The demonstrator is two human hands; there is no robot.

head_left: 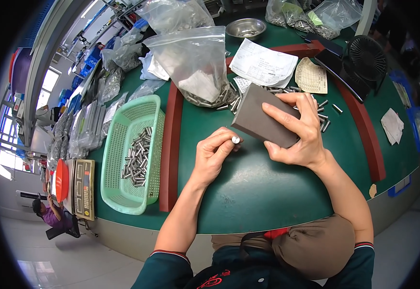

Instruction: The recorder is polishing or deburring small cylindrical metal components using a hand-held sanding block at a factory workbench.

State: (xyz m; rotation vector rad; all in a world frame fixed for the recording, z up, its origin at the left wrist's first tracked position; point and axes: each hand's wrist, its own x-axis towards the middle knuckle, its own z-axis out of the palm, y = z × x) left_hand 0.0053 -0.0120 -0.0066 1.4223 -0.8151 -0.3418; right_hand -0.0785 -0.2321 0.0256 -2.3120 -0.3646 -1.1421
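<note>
Between the thumb and fingers of my left hand (211, 156) is a small metal pin (236, 139), its round bright end turned toward me. My right hand (302, 130) grips a dark grey-brown rectangular block (260, 114), held tilted above the green table. The block's near left corner is close to the pin, with a small gap visible between them. Behind the block lie several loose metal pins (337, 109), partly hidden by it and by my right hand. To the left, a light green plastic basket (109, 164) holds a heap of similar pins (139, 156).
A clear plastic bag (195, 53) of pins stands behind my left hand. Dark red strips (170, 144) border the work area. Papers (263, 62), a metal bowl (246, 28) and a black fan (366, 60) sit farther back. A scale (83, 188) is at far left, near a seated person (58, 214).
</note>
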